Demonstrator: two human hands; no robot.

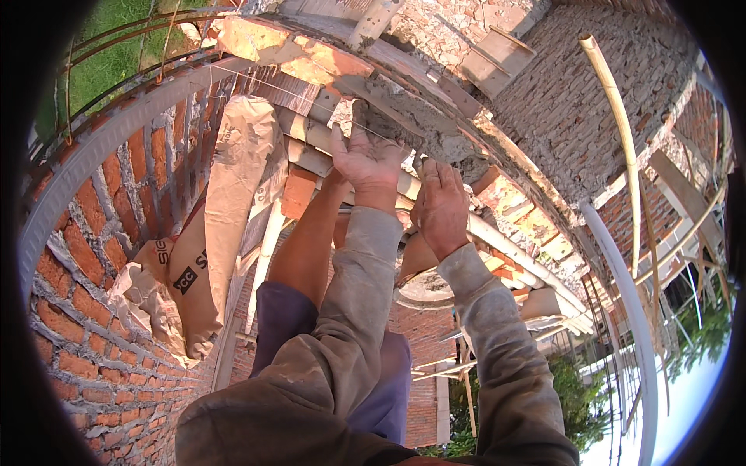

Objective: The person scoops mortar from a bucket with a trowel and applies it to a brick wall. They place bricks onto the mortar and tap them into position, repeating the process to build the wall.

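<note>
My left hand (369, 161) reaches to the mortar-covered brick ledge, palm turned up and fingers apart. A pale, rough lump (342, 116) shows beside its fingertips, and I cannot tell whether it is touched. Wet grey mortar (396, 128) lies just beyond this hand. A thin string (287, 92) runs from the upper left toward both hands. To the right, my right hand (441, 203) is closed with its back showing, close against the ledge (458, 147). Whatever its curled fingers hold is hidden. Below the right hand is a round container (426, 299) with a grey, mortar-caked rim.
Brown paper bags (233, 171) hang by the brick wall (85, 311) on my left. Bamboo poles (536, 276) run beneath the ledge, and an upright bamboo pole (618, 116) stands at right. A grey pipe (633, 311) and thin rods (66, 101) flank the work.
</note>
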